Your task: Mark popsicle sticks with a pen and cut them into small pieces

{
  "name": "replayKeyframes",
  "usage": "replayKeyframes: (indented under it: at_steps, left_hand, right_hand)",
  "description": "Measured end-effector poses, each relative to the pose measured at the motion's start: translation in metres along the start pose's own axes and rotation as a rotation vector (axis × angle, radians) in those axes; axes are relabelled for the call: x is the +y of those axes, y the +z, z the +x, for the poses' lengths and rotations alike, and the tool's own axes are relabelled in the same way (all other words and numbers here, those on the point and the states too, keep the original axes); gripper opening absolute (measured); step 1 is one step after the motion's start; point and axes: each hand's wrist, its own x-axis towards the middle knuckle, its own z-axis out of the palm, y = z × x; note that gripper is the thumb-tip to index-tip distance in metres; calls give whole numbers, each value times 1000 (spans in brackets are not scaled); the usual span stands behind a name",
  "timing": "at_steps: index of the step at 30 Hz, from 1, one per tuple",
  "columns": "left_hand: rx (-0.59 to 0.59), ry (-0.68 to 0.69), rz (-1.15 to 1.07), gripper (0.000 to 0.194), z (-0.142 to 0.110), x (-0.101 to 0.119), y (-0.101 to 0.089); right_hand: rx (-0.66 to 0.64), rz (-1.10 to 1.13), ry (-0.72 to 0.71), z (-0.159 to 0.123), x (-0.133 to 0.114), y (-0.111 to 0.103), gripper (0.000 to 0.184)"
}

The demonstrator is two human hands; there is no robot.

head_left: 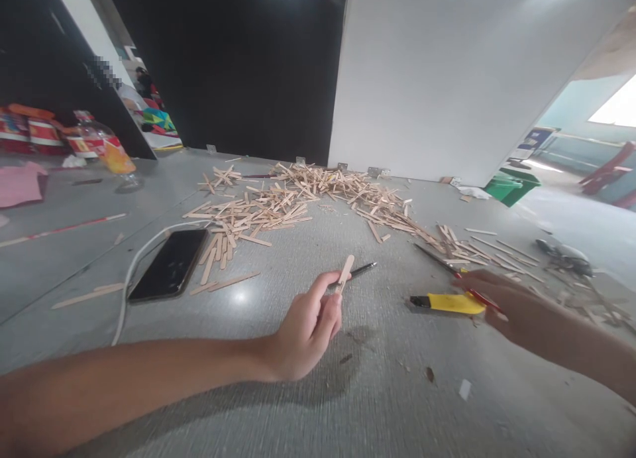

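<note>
Between the thumb and fingers of my left hand a wooden craft stick is pinched, its rounded end pointing up and away. A black pen with a silvery tip lies just behind that stick, partly hidden by the hand. At the right, my right hand is closed at the red handles of a pair of scissors, whose dark blades point away to the left. Its fingers are partly hidden and a little blurred. Right beside this hand lies a yellow utility knife with a black end.
A loose heap of craft sticks spreads along the back against black and white panels. A phone and white cable lie at the left, with a plastic bottle beyond. A green bin stands past the right edge.
</note>
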Motion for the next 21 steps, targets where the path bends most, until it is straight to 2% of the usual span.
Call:
replayKeyframes:
  at_steps: [2, 5, 7, 11, 16, 21]
  left_hand:
    - [0, -7, 3, 30, 0, 0, 0]
    - [-3, -31, 3, 32, -1, -1, 0]
    - [-12, -55, 6, 32, -1, -2, -1]
    - [-21, -55, 4, 32, -1, -2, -1]
    - [-21, -57, -5, 31, -1, 0, -1]
    - [-44, -58, -19, 31, -1, -2, -1]
  right_hand:
    - [-82, -46, -21, -6, -4, 5, 47]
    - [-102, -80, -42, -7, -15, 9, 26]
    - [-102, -33, -61, -4, -28, 5, 22]
    - [-47, 86, 93, 1, -57, -14, 26]
    - [145, 139, 228, 3, -85, -35, 46]
    - [395, 129, 313, -9, -101, -47, 39]
